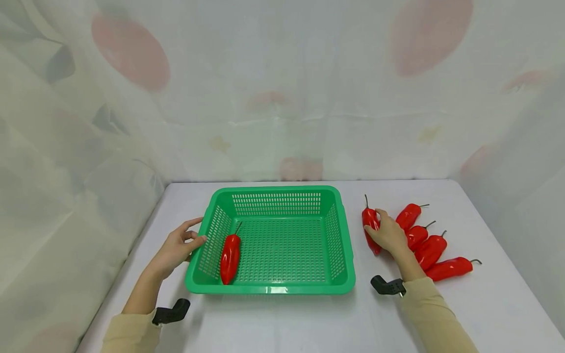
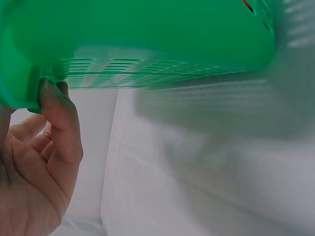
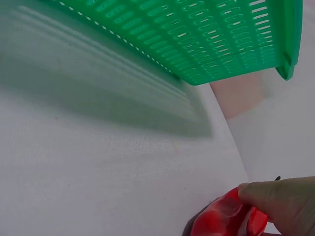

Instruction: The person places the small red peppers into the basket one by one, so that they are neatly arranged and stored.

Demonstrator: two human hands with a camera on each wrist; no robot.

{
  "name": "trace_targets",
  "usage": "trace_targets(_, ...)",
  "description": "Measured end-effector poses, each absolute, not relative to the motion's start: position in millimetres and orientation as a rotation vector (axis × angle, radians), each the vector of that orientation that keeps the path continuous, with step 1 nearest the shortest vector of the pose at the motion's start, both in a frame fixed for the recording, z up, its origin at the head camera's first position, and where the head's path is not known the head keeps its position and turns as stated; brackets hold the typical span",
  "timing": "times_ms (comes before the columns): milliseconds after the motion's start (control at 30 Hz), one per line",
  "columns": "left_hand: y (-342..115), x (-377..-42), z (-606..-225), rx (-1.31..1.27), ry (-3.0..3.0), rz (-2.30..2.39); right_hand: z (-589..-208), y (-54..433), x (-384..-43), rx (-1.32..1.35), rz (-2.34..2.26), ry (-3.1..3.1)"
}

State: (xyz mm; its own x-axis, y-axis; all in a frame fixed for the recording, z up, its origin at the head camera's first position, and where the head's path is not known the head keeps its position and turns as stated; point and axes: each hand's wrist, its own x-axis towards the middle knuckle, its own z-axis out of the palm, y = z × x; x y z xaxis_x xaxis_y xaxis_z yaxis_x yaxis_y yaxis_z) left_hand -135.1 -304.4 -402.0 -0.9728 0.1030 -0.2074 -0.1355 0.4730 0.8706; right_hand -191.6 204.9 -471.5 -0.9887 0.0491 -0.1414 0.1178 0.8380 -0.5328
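A green plastic basket (image 1: pixel 282 289) with slotted walls stands on the table, one red chili pepper (image 1: pixel 230 259) lying inside near its left wall. My left hand (image 1: pixel 175 249) grips the basket's left rim, with thumb and fingers pinching the edge in the left wrist view. To the right of the basket, my right hand (image 1: pixel 388 233) holds another red pepper (image 1: pixel 371 223) between thumb and fingers, its stem pointing away from me. In the right wrist view the thumb (image 3: pixel 275 196) presses on that pepper (image 3: pixel 216 216); the other fingers are mostly hidden.
Several more red peppers (image 1: pixel 430 251) lie in a loose fan beyond my right hand, stems pointing right. The white table (image 1: pixel 273 323) meets a printed cloth backdrop (image 1: pixel 282 98) at the back and sides. Black wrist mounts (image 1: pixel 172 312) stick out from both sleeves.
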Motion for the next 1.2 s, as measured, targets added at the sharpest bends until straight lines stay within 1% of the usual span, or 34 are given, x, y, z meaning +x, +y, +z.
trace_targets(233,-303.8,-137.0,-402.0,-0.034,2.486,1.51,-471.4,206.2,-191.4,0.123,-0.839,2.913)
trace_targets(400,-296.2,-133.4,-391.0,-0.048,2.478,1.506,-472.8,207.3,-191.4,0.117,-0.855,2.911)
trace_targets(667,-306.4,-138.2,-406.5,-0.047,2.494,1.496,-469.7,208.2,-191.8,0.08,-0.902,2.899)
trace_targets(1200,-311.2,-140.5,-413.3,-0.051,2.49,1.499,-445.0,208.5,-191.2,0.013,-0.997,2.87)
